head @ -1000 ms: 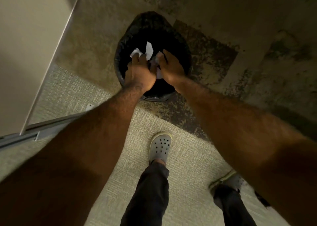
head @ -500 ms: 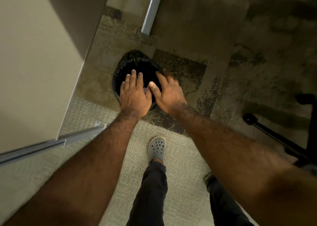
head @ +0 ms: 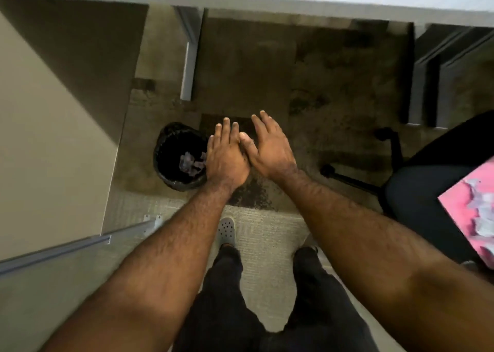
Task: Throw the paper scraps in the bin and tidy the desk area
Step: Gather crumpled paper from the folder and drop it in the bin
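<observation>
Crumpled white paper scraps (head: 191, 161) now lie at the bottom of the round black bin lined with a dark plastic bag (head: 171, 182), which stands on the worn, stained carpet beside the pale partition wall (head: 53, 143). A second ago both hands were bunched over the bin's mouth with scraps between the fingers; half a second ago they had flattened above it. Now the left hand (head: 227, 159) and right hand (head: 270, 146) are empty, fingers spread and palms down, touching at the thumbs, and they sit to the right of the bin, over bare carpet rather than over its opening (the view has also risen, bringing the grey surface edge (head: 240, 0) into sight along the top). The drop is therefore judged complete for this handful. More pale scraps (head: 481, 212) appear to rest on a pink sheet (head: 459, 207) at the right border, lying on a black office chair (head: 417, 191), though blur leaves their nature uncertain. These probably form the next load, with the tidying of the surface not yet begun.
</observation>
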### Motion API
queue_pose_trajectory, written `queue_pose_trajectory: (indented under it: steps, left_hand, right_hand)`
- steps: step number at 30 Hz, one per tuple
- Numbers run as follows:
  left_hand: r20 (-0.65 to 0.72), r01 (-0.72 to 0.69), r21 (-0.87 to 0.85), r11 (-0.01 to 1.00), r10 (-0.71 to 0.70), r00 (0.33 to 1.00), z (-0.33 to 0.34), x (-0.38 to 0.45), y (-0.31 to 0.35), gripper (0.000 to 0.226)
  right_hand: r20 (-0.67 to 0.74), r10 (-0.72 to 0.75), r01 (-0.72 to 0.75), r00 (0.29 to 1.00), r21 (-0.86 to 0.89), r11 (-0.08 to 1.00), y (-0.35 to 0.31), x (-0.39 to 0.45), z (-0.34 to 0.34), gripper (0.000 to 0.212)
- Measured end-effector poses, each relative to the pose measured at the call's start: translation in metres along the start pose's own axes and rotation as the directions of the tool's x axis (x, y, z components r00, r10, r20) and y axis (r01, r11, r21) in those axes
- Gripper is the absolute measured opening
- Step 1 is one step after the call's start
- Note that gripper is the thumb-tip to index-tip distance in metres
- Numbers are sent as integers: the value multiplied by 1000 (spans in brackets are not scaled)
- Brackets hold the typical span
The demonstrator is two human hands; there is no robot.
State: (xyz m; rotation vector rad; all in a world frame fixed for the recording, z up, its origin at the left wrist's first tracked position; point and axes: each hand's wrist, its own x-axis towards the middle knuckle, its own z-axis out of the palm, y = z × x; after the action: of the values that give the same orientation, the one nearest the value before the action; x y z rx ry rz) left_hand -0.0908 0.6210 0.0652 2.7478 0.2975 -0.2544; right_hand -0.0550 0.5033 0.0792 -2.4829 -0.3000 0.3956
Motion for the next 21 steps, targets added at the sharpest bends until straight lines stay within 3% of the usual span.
queue_pose_trajectory:
  steps: [6,12,21]
  left_hand:
    - [46,-174,19,984,173,984,-1,1,96,57]
    - [149,-352,24,936,345,927,19,-6,196,59]
    - [240,-581,-5,814,565,790,81,-19,330,69]
  right_hand:
    - [-103,143,-143,984,8,990,63,-30,-71,68]
    - [-192,293,-284,937,71,956,137,-76,-131,67]
    - [-377,519,-477,767,206,855,265,-158,-213,66]
